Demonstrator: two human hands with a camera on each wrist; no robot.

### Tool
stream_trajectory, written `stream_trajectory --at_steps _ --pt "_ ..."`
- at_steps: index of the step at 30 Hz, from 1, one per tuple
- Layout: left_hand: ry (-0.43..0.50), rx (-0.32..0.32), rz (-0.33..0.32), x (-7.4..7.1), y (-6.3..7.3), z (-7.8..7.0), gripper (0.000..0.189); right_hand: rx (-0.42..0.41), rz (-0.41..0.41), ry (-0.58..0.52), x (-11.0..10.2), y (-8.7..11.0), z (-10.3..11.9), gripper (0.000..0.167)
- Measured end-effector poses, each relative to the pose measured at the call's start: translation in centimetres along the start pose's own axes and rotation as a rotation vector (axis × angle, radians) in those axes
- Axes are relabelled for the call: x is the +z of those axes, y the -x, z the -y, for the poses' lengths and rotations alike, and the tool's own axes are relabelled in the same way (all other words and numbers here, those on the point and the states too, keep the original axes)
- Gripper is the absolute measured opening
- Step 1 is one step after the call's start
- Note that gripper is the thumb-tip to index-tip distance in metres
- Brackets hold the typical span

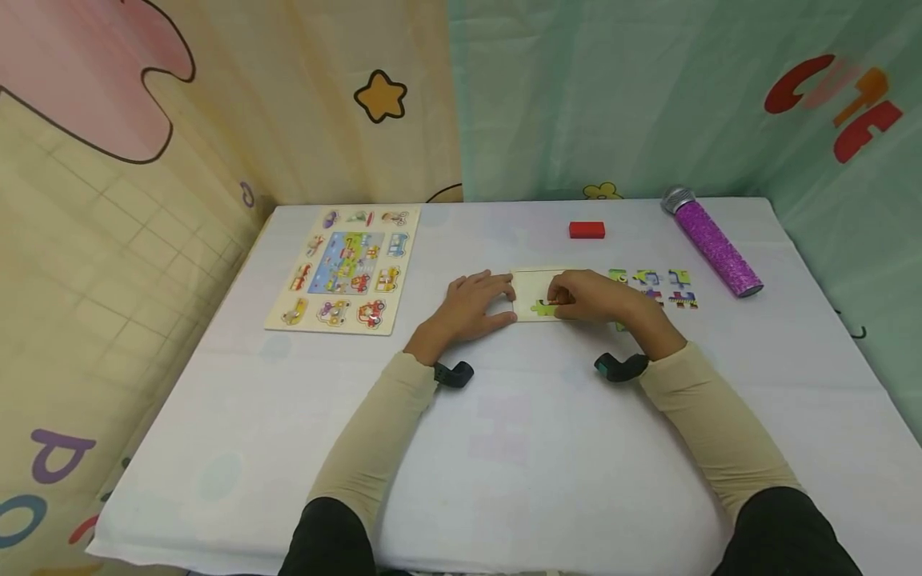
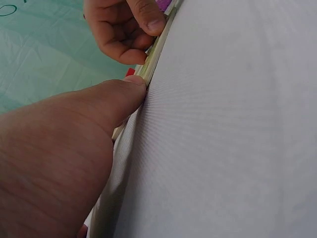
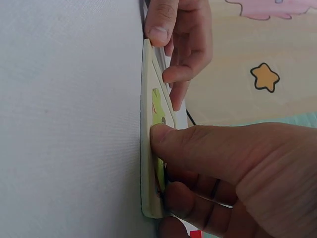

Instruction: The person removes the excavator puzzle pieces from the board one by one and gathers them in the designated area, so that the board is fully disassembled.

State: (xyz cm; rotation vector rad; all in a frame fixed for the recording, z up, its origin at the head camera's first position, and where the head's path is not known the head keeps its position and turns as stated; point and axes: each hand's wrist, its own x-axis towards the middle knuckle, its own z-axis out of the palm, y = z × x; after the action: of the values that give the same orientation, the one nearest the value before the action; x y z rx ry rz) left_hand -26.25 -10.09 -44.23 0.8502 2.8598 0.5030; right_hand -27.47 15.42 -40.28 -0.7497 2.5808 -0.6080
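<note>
A pale, shallow wooden puzzle board (image 1: 529, 284) lies in the middle of the table. My left hand (image 1: 471, 308) is at its left end, thumb and fingertips against the edge, with the thumb at the near corner in the right wrist view. Over the board's right part, my right hand (image 1: 594, 296) has its fingers curled and pinches a green jigsaw piece (image 3: 159, 171) at the tray's surface. More green jigsaw (image 1: 540, 308) shows inside the tray, left of those fingertips. The right hand hides much of the board's right end in the head view.
Several loose jigsaw pieces (image 1: 679, 278) lie right of the board, partly behind the right hand. A larger picture puzzle (image 1: 288, 300) lies at the left. Toward the back are a red block (image 1: 587, 230) and a glittery purple microphone (image 1: 720, 250).
</note>
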Motion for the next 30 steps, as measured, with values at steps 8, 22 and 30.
stream_trajectory --at_steps 8,22,30 --pt "0.013 0.002 -0.005 0.05 0.01 0.06 0.036 0.005 -0.003 -0.022 0.05 0.16 0.01 0.019" --pt "0.002 0.005 -0.013 0.3 -0.07 0.29 0.037 -0.005 -0.024 -0.032 0.27 0.26 0.15 0.02" --pt "0.008 0.015 -0.019 0.26 -0.09 0.28 0.037 -0.036 -0.027 -0.007 0.21 0.36 0.11 0.02"
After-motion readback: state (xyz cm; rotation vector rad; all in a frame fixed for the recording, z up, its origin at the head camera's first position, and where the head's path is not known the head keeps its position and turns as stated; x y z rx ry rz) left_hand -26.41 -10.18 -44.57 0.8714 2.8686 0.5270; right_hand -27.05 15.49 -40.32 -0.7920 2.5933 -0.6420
